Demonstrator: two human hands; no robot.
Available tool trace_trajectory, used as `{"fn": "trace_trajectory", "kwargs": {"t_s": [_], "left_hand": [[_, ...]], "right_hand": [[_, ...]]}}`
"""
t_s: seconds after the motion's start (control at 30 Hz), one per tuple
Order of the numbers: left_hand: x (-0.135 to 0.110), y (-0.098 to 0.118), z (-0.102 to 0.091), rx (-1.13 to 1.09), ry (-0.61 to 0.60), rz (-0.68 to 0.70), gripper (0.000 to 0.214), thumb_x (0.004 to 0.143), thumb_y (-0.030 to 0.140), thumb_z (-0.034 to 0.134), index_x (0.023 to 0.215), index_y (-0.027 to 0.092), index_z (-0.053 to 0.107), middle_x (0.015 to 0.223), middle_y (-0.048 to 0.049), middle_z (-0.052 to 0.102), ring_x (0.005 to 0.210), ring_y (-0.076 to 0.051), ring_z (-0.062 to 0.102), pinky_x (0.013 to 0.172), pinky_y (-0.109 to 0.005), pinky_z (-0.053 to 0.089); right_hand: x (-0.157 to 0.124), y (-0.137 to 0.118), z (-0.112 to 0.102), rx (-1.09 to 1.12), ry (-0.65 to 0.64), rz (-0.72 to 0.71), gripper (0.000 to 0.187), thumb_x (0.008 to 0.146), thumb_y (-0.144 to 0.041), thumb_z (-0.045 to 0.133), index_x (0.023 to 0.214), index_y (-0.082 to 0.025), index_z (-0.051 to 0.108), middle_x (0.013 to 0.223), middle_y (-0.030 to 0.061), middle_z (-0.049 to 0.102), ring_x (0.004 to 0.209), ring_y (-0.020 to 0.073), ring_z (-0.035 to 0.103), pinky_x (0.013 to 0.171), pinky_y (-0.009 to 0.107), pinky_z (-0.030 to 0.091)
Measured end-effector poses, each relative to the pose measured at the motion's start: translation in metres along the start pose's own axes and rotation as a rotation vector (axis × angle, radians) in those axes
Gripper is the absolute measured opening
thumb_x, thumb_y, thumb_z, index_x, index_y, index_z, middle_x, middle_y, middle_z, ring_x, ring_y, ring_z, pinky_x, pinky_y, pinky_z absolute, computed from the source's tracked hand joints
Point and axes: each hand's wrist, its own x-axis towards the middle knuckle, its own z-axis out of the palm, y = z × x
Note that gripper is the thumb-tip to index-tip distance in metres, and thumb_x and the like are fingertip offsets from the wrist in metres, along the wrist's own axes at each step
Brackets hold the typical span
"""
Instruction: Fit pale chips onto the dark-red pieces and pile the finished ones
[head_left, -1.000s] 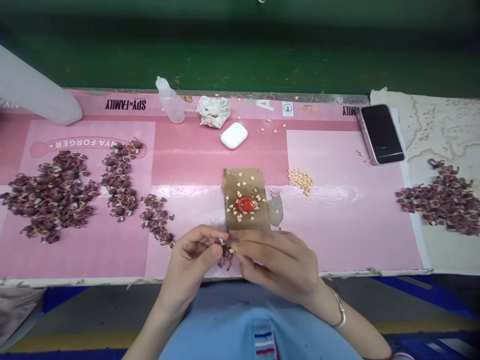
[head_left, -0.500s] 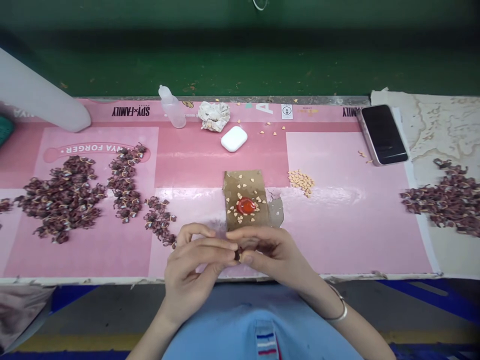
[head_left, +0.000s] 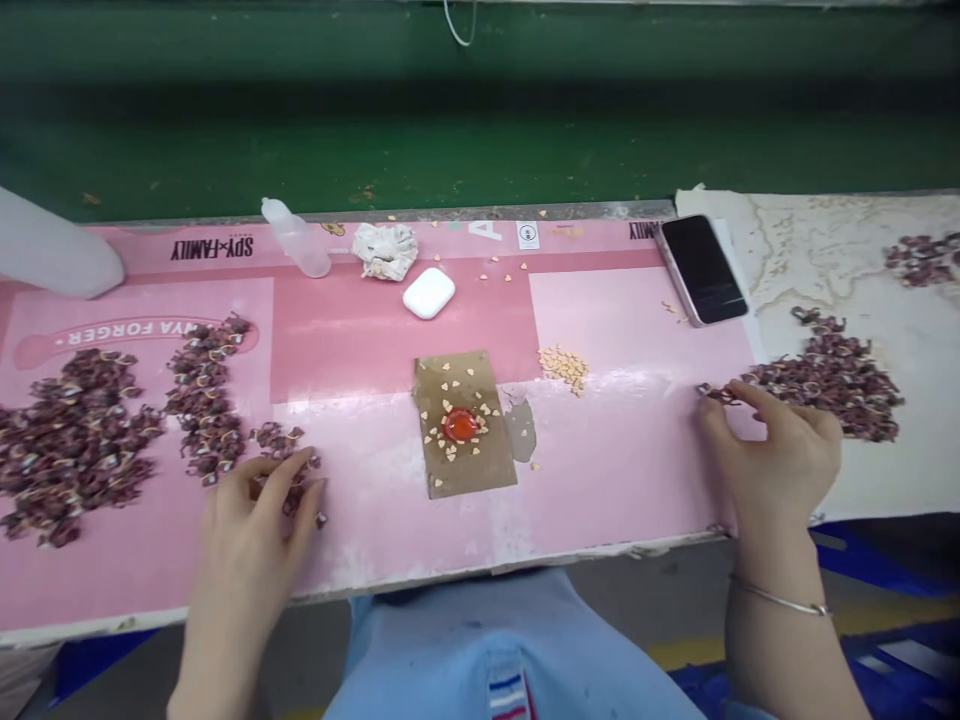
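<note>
On the left, my left hand [head_left: 244, 525] lies over a small cluster of dark-red, knotted-looking pieces [head_left: 276, 438], its thumb and fingertips apart. One such piece sits close by its fingertips. Over on the right, my right hand [head_left: 776, 455] has thumb and forefinger around a small dark-red piece [head_left: 718, 394] at the near-left end of a larger heap [head_left: 840, 385]. Between the hands is a brown card [head_left: 472, 480] bearing a glossy orange-red blob [head_left: 460, 425] with tiny pale heart-shaped bits around it. The pieces' exact kind cannot be made out.
More dark-red heaps [head_left: 71, 440] lie at the left. Pale bits [head_left: 564, 368] are piled right of the card. Toward the back are a squeeze bottle [head_left: 296, 238], crumpled paper [head_left: 385, 250], a white case [head_left: 429, 293] and a phone [head_left: 703, 270]. A green wall [head_left: 480, 160] stands behind.
My hands were together in front of the card, fingers on a small dark piece. They have parted, the left to the left cluster, the right to the right heap. The view has shifted right.
</note>
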Motion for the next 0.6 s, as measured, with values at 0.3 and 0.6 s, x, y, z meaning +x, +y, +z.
{"fn": "trace_trajectory", "kwargs": {"t_s": [0.3, 0.6], "left_hand": [[0.008, 0.0, -0.005, 0.143, -0.035, 0.159, 0.032, 0.104, 0.044, 0.036, 0.113, 0.027, 0.062, 0.103, -0.0088, 0.068, 0.092, -0.032, 0.064, 0.084, -0.046, 0.051], [0.006, 0.005, -0.007, -0.036, 0.025, 0.136, 0.022, 0.099, 0.04, 0.052, 0.105, 0.024, 0.065, 0.091, -0.0058, 0.072, 0.08, -0.026, 0.067, 0.074, -0.037, 0.051]], "right_hand": [[0.005, -0.059, -0.003, 0.289, -0.138, -0.265, 0.021, 0.098, -0.032, 0.061, 0.101, -0.017, 0.076, 0.099, 0.0129, 0.077, 0.092, 0.028, 0.066, 0.09, 0.047, 0.05], [0.008, -0.12, -0.005, 0.358, -0.187, -0.439, 0.013, 0.095, -0.022, 0.066, 0.087, -0.021, 0.076, 0.084, 0.0034, 0.077, 0.077, 0.0205, 0.065, 0.07, 0.034, 0.053]]}}
